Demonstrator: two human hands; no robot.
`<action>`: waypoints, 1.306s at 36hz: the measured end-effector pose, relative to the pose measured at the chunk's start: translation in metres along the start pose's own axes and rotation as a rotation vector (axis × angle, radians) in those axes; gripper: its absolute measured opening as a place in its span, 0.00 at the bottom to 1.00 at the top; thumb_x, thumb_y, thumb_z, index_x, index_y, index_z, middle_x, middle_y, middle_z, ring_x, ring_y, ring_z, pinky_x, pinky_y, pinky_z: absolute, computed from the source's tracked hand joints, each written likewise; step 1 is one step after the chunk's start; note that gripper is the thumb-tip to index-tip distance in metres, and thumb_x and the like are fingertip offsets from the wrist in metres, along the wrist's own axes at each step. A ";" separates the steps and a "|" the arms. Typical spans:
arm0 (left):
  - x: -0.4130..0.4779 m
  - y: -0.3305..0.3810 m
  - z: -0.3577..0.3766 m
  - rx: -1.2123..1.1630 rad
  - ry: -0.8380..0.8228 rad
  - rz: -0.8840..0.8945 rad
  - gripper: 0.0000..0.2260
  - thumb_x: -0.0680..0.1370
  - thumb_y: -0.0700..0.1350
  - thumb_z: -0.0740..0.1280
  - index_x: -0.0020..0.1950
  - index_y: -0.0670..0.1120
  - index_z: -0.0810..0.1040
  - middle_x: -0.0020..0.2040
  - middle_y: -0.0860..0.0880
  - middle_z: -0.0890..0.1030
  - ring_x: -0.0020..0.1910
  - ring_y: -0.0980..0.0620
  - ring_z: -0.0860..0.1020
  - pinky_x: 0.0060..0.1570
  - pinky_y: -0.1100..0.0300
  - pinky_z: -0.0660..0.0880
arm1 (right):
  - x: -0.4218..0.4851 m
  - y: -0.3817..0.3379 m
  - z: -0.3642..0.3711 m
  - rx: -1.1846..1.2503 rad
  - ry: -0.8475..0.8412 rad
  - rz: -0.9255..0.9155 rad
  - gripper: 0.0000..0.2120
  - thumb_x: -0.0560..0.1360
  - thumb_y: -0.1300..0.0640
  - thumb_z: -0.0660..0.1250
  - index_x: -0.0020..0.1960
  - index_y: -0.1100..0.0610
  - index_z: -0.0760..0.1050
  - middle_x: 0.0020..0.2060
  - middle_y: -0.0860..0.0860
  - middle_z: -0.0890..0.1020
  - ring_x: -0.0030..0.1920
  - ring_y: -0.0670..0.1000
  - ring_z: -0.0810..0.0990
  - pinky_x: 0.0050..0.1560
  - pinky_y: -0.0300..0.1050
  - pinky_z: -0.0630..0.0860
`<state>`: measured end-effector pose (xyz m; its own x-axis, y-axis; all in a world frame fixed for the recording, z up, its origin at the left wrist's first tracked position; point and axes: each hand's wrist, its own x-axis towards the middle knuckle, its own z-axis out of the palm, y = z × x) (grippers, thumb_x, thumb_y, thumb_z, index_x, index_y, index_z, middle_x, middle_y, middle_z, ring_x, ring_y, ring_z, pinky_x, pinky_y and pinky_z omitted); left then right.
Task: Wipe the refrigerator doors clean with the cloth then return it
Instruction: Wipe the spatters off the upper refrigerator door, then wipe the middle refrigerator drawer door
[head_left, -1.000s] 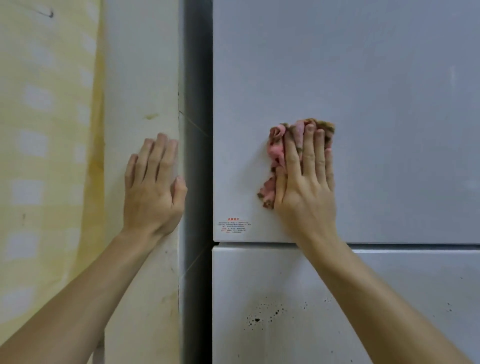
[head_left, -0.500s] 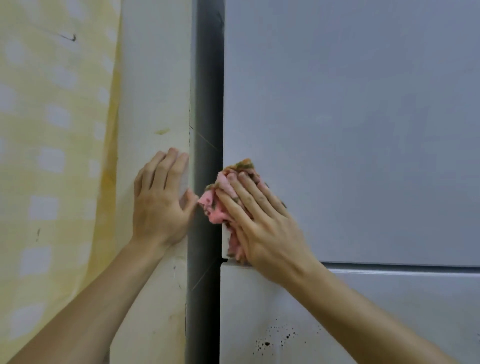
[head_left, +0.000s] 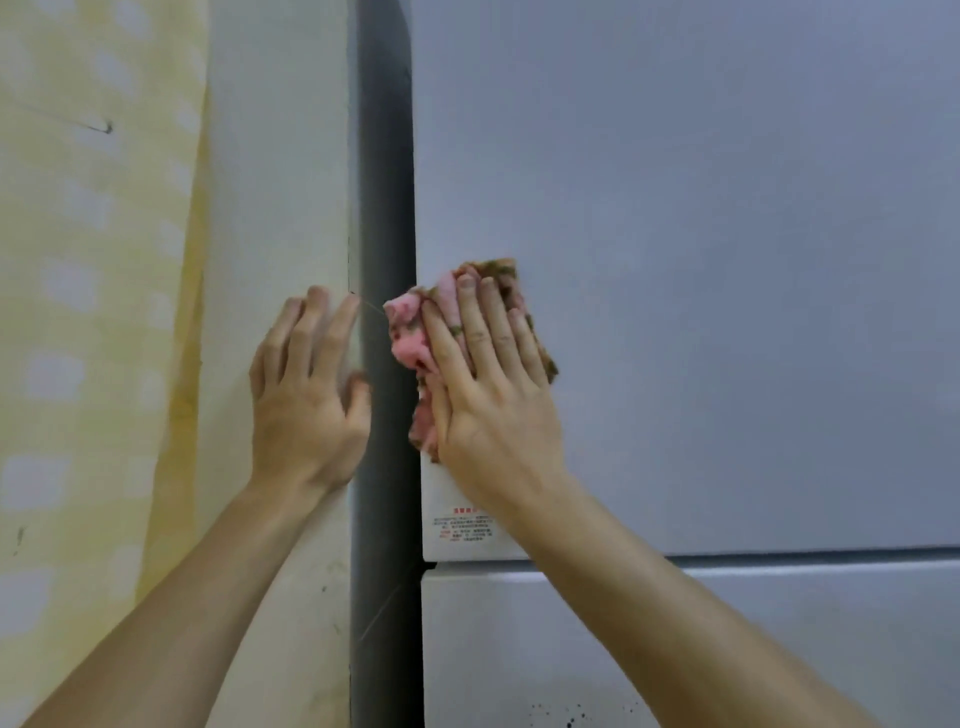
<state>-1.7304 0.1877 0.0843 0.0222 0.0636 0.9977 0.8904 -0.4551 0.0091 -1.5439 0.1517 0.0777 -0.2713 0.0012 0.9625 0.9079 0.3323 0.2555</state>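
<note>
The pale grey upper refrigerator door (head_left: 701, 260) fills the right of the head view, with the lower door (head_left: 571, 649) beneath a horizontal seam. My right hand (head_left: 488, 384) presses a crumpled pink cloth (head_left: 415, 338) with brown-green patches flat against the upper door's left edge, above a small red-printed label (head_left: 464, 527). The cloth bulges out past the door edge. My left hand (head_left: 306, 395) lies flat on the cream wall panel (head_left: 275, 182) beside the fridge, fingers together, holding nothing.
A dark vertical gap (head_left: 384, 208) separates the wall panel from the fridge. A yellow checked curtain (head_left: 93, 312) hangs at the far left. Small dark specks (head_left: 571, 719) mark the lower door near the bottom edge.
My right hand swept the cloth left and down to the door's lower left corner, then up along the left edge. My left hand stayed on the wall panel.
</note>
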 end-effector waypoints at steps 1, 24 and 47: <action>-0.001 -0.001 -0.002 0.001 -0.014 0.002 0.30 0.81 0.49 0.57 0.84 0.50 0.62 0.85 0.46 0.60 0.84 0.45 0.54 0.82 0.46 0.51 | -0.012 -0.006 0.002 0.020 -0.023 -0.033 0.29 0.86 0.51 0.54 0.84 0.62 0.55 0.84 0.60 0.54 0.85 0.60 0.49 0.84 0.60 0.50; -0.027 0.051 -0.081 -0.818 -0.521 -0.322 0.07 0.84 0.37 0.67 0.55 0.47 0.82 0.46 0.53 0.86 0.47 0.54 0.84 0.50 0.60 0.81 | -0.020 0.002 -0.082 0.686 -0.382 0.304 0.43 0.74 0.46 0.77 0.82 0.41 0.57 0.71 0.40 0.70 0.71 0.40 0.66 0.67 0.31 0.61; -0.009 0.055 -0.095 -0.939 -0.698 -0.529 0.26 0.69 0.52 0.76 0.61 0.36 0.82 0.54 0.41 0.87 0.53 0.41 0.86 0.53 0.51 0.82 | -0.047 0.020 -0.097 1.181 -0.567 0.841 0.18 0.78 0.44 0.72 0.50 0.59 0.87 0.47 0.50 0.89 0.49 0.48 0.88 0.53 0.39 0.84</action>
<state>-1.7251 0.0773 0.0826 0.2520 0.7477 0.6143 0.2098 -0.6619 0.7196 -1.4817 0.0673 0.0462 -0.1603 0.8142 0.5581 0.1713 0.5797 -0.7966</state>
